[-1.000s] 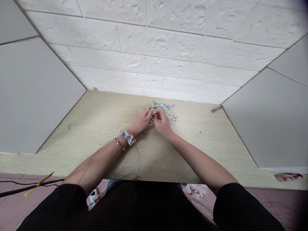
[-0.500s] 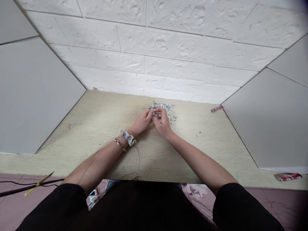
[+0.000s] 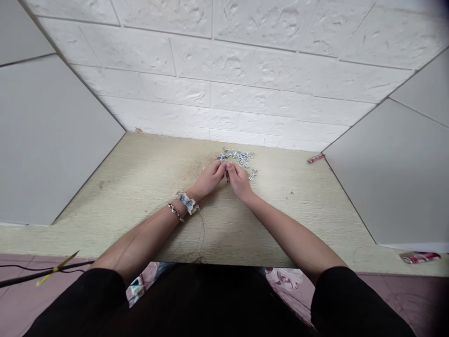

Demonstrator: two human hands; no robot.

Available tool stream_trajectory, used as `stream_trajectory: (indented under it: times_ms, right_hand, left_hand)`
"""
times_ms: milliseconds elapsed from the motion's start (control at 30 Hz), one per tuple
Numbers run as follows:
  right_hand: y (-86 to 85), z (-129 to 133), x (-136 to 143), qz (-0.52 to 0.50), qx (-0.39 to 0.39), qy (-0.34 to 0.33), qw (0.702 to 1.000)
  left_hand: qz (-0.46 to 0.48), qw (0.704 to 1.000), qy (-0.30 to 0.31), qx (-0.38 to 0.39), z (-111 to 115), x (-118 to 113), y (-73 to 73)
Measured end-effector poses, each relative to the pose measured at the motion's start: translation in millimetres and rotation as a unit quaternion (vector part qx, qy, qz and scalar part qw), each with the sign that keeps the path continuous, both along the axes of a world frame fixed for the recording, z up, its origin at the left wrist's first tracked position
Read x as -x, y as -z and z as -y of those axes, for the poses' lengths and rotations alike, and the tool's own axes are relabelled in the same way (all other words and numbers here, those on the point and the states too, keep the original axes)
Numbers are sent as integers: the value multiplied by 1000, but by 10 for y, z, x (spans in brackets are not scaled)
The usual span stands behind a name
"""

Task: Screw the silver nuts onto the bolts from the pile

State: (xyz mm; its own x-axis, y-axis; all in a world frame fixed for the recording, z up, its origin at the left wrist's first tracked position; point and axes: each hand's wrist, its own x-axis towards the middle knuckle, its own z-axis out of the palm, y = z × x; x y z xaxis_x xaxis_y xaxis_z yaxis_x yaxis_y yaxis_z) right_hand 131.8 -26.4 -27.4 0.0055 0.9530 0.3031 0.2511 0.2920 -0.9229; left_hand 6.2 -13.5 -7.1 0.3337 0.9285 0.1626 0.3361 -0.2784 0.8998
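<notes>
My left hand [image 3: 211, 177] and my right hand [image 3: 239, 180] meet over the middle of the table, fingertips nearly touching. Both are closed in a pinch around something very small; a dark metallic glint shows between the thumbs, but the fingers hide its shape. Just beyond them lies a pile of silver bolts and washers [image 3: 240, 157]. A few loose bolts [image 3: 253, 174] rest on the table to the right of my right hand.
The pale wooden table [image 3: 147, 164] ends at a white brick-patterned wall [image 3: 228, 98]. Grey panels [image 3: 59, 140] stand at both sides. Red-and-silver wrapped items [image 3: 316, 158] lie by the right panel. A black cable with a yellow tie [image 3: 56, 269] hangs at the lower left.
The fingers of my right hand have curled inward from a raised, more open pinch and drawn close against my left fingertips. The pile and loose bolts look unmoved.
</notes>
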Motion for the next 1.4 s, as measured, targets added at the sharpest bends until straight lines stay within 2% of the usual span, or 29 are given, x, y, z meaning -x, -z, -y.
stream_trajectory:
  times_ms: [333,900,1400]
  right_hand:
    - [12,-21,7,16,5,24,1000]
    - [117,-90,-6,21,-9,-38,999]
    - [60,-34,44,6,-35,-9,999]
  left_hand:
    - [-18,1000,-4,15,-21,14,-3]
    - [-32,999,-30,25,-53,40,-19]
    - [-38,998,-38,19,-83,40,37]
